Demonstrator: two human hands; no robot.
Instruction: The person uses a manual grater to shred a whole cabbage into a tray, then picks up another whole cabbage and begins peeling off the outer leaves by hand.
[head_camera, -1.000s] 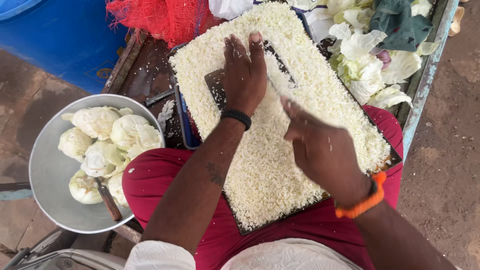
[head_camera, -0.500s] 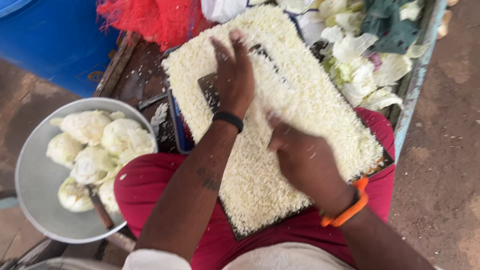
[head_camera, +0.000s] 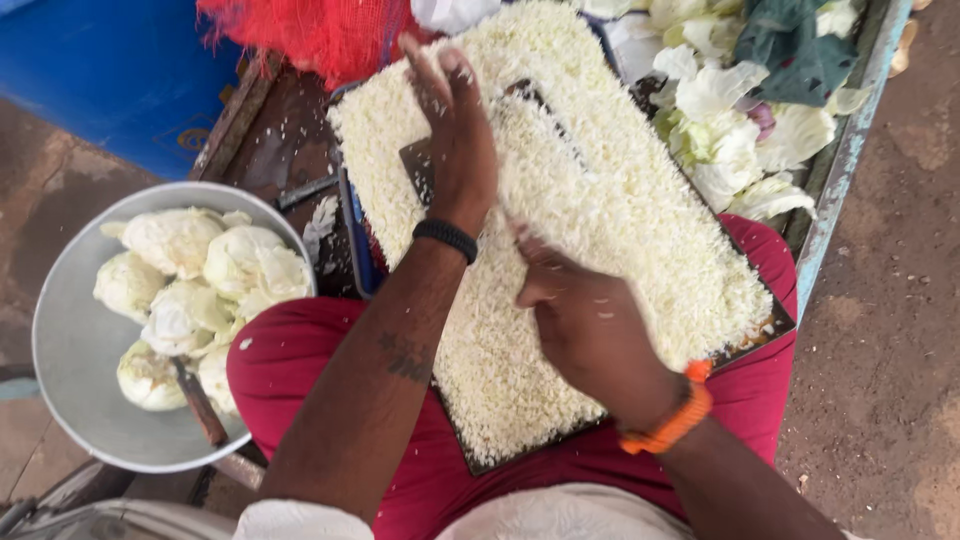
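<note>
Cabbage shreds (head_camera: 600, 200), a thick white heap of them, cover the long dark tray (head_camera: 775, 325) that sits across the person's lap in red trousers (head_camera: 300, 370). The heap's long axis runs on a slant, from the near end by the person's belly up and away toward the red mesh sack (head_camera: 300, 30) at the far end. Left hand (head_camera: 455, 130) is flat on the far half of the heap, fingers stretched out and close together, pointing away along that slant, palm pressing the shreds; it grips nothing. A dark blade-like plate (head_camera: 415, 170) peeks out just beside that hand, partly buried. Right hand (head_camera: 590, 330) is blurred, over the near half of the heap, fingers loosely curled down into the shreds; whether it has a pinch of them, nobody can tell. Off to the person's left, a round metal bowl (head_camera: 70, 350) holds pale cabbage halves (head_camera: 190, 290), well apart from both hands. Loose cabbage leaves (head_camera: 730, 130) lie beyond the tray's right edge.
</note>
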